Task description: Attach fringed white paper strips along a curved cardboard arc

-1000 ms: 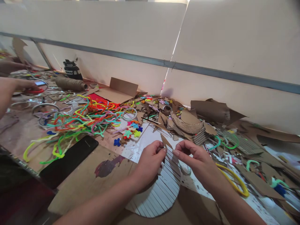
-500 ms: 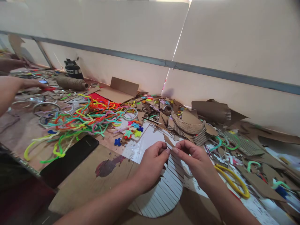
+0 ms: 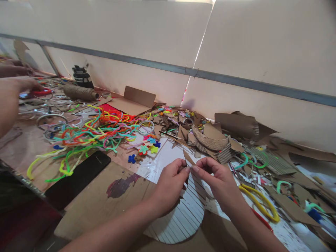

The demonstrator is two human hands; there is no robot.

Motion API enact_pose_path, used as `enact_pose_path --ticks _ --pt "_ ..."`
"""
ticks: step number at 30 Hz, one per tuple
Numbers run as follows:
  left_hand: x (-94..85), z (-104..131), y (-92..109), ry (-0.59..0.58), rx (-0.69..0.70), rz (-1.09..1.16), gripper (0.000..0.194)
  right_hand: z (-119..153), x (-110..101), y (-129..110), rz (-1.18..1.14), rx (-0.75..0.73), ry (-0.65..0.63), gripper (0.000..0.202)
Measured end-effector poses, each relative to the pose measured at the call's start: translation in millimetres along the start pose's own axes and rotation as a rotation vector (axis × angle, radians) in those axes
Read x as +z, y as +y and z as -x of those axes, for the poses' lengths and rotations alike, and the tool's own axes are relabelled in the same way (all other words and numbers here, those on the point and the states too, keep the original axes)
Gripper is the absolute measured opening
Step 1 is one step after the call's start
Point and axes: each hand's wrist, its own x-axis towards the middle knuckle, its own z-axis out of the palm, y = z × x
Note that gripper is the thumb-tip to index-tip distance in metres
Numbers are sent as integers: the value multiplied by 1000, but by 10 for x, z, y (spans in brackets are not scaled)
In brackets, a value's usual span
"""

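Note:
Both my hands pinch a thin brown piece of cardboard (image 3: pixel 188 157), whose pointed tip sticks up between my fingers. My left hand (image 3: pixel 173 182) is closed on its left side, thumb and forefinger together. Opposite it, my right hand (image 3: pixel 214 175) grips the same piece with thumb and fingertips. Below my hands lies a rounded white piece with dark parallel lines (image 3: pixel 181 220), partly covered by my left hand and wrist. It rests over brown cardboard (image 3: pixel 220 232).
Bright pipe cleaners (image 3: pixel 102 129), felt flowers (image 3: pixel 148 145) and a black phone (image 3: pixel 81 178) lie to the left. Stacked cardboard scraps (image 3: pixel 210 138) stand behind my hands. A yellow ring (image 3: pixel 259 203) lies right. At far left, another person's hand (image 3: pixel 23 85) holds red-handled scissors (image 3: pixel 42 92).
My hands and the cardboard piece stay almost still. The other person's hand at far left has shifted left with the red-handled scissors.

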Motion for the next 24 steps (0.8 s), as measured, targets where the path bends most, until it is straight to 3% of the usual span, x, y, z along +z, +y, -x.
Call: enact_pose_path --ticks 24 --pt "-5 -27 -1 39 38 -43 26 13 22 -24 73 -38 41 25"
